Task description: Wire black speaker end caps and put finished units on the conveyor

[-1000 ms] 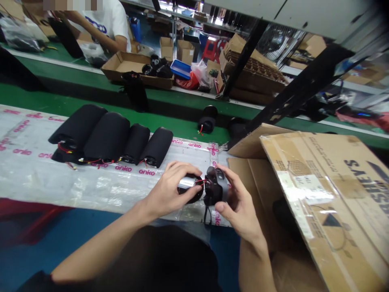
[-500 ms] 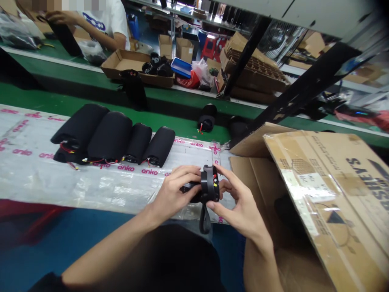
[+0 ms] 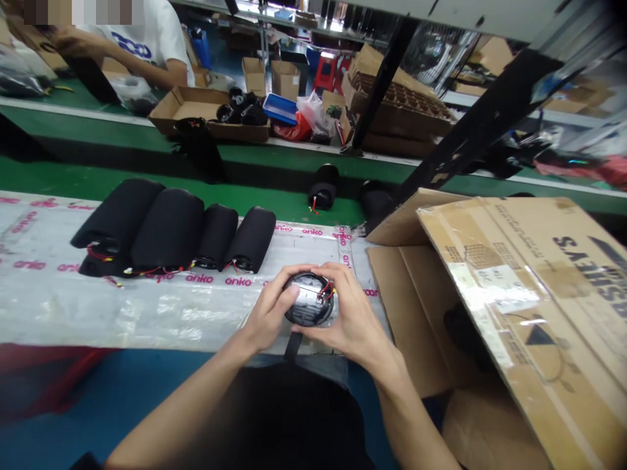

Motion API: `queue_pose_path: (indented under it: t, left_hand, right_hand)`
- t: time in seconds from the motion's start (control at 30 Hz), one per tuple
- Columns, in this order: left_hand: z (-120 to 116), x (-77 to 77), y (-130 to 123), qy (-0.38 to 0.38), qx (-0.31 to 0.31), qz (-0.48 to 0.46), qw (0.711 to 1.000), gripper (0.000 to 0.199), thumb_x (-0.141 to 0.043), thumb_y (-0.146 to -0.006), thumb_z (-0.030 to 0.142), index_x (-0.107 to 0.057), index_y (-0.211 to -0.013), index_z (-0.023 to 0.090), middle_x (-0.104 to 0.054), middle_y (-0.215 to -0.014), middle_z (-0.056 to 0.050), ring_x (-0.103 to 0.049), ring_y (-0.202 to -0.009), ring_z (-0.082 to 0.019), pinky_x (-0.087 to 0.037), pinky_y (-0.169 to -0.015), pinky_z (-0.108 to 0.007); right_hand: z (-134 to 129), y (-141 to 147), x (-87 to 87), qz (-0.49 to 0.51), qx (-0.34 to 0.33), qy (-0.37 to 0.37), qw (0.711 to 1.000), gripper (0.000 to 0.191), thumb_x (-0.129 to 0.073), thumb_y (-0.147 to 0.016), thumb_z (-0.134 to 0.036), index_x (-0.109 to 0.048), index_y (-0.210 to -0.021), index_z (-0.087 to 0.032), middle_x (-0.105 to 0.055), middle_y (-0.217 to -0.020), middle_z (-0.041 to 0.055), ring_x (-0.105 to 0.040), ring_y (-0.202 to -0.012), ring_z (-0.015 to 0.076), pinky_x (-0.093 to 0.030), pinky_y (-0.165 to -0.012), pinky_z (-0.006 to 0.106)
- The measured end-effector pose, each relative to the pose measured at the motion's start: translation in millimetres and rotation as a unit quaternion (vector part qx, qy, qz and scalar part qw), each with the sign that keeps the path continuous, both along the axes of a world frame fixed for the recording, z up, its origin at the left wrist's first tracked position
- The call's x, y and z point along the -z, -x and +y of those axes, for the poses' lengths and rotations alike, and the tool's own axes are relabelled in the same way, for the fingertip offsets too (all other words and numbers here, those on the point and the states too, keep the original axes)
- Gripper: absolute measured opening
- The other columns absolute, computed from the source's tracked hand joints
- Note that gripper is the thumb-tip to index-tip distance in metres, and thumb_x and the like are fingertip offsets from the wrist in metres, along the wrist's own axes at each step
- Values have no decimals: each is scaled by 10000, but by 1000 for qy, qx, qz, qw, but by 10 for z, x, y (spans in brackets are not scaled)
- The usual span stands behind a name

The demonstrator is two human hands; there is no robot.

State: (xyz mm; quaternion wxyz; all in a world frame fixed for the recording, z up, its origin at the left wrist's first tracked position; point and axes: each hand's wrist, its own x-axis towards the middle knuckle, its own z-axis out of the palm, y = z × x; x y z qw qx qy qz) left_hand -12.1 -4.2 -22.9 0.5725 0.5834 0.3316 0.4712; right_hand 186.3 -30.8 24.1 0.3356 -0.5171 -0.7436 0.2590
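A black cylindrical housing (image 3: 308, 300) sits gripped between the left hand (image 3: 268, 313) and right hand (image 3: 350, 320), fingers curled around its rim, its round end with red wires (image 3: 326, 292) facing the camera, long axis pointing up.

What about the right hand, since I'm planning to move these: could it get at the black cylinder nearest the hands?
Probably yes, once it lets go. The right hand grips the round black unit together with the left hand; the black cylinder lies just beyond on the plastic sheet, with nothing else on the sheet between.
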Motion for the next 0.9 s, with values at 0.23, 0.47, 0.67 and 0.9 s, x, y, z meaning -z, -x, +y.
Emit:
queue_pose_path:
  t: [0.23,0.47,0.67,0.9]
  left_hand:
    - [-94,62,-189,-26,-74,12,997,415,-408,-1140,464,-659,-1368,226,-719,-1385,-103,-682,-1257,-252,-519,-1076,-377]
    - [-271,166,-297,-57,-206,-84,973,221,-589,-1090,413,-643,-1189,223,-722,-1314,-90,-690,-1242,-228,-545,-1054,-374]
    - [-330,13,-181,56,-171,-81,980,188,-568,-1094,343,-656,-1200,215,-730,-1383,-111,-680,-1300,-253,-502,-1124,-423]
    - [-63,188,-294,-34,-177,-161,970,191,-645,-990,402,-641,-1061,224,-758,-1139,-70,-723,-1075,-233,-582,-948,-376]
  right_hand:
    - [-212,34,401,278,78,80,954,719,-660,-988,-610,-417,-1608,-338,-569,-1513,104,-613,-1258,301,-524,-1099,512]
    - [-258,416,647,474,209,54,854,360,-768,-937,-463,-657,-1223,-274,-703,-1230,65,-688,-1152,254,-554,-1018,405]
    - [-298,426,493,437,245,40,864,273,-795,-936,-386,-758,-1169,-249,-795,-1197,74,-746,-1114,244,-586,-1027,420]
    - [-347,456,422,296,282,-63,911,191,-746,-978,-268,-836,-1146,-273,-836,-1228,71,-756,-1187,288,-554,-1120,559]
